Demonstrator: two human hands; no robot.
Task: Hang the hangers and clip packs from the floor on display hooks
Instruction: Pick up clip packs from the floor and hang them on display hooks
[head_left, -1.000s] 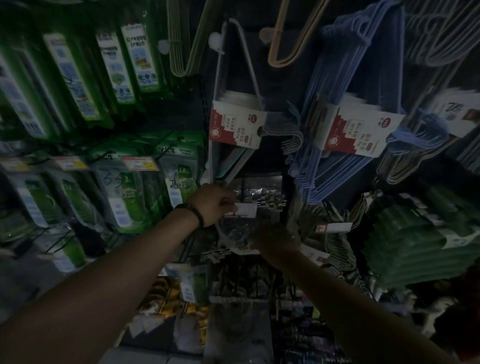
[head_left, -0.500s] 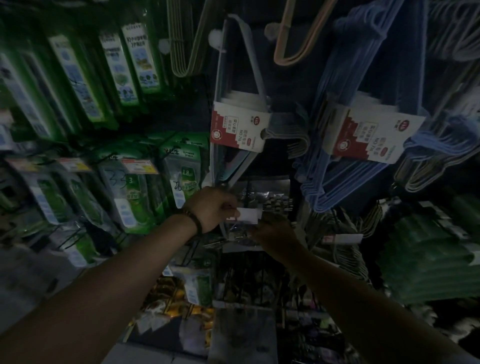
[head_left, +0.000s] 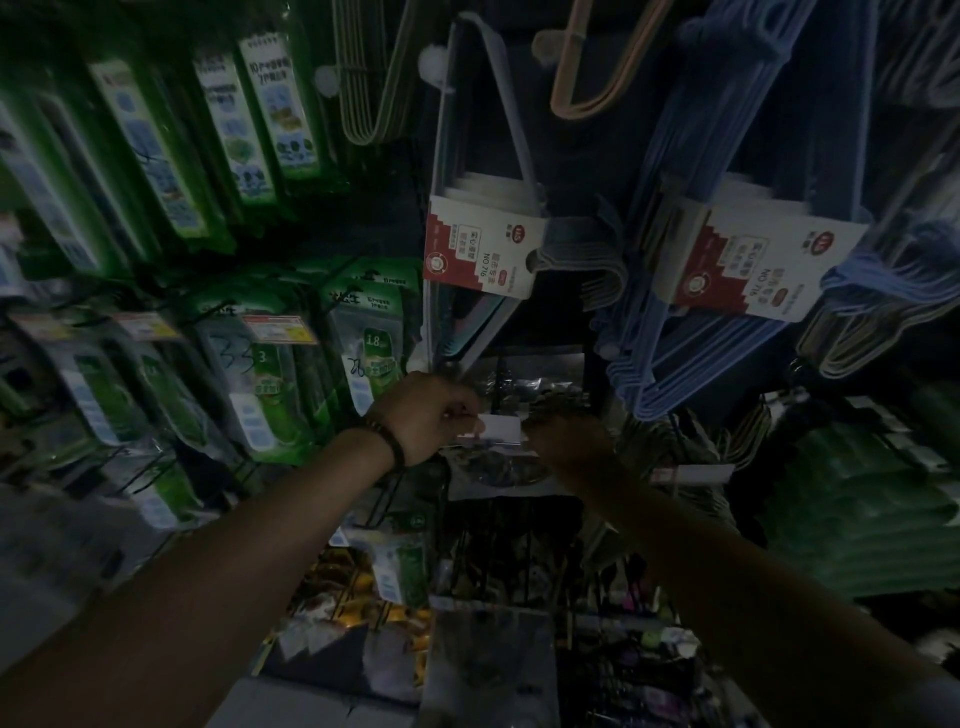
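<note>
**Both hands working at a clip pack on the display**

Left hand (head_left: 431, 415), beaded bracelet (head_left: 388, 442) on its wrist, is curling its fingers and pinching the left edge of a white tag (head_left: 501, 430). Right hand (head_left: 576, 447) is reaching in from the right and touching the same spot; it is too dark to tell its grip. Clear clip pack (head_left: 496, 467) is hanging between the hands, just under the tag; unclear if the tag is part of it. Green packs (head_left: 371, 358) are hanging on hooks to the left. Behind and above, a grey hanger bundle (head_left: 478, 249) with a red-white sleeve and blue hangers (head_left: 691, 332) are hanging.
</note>
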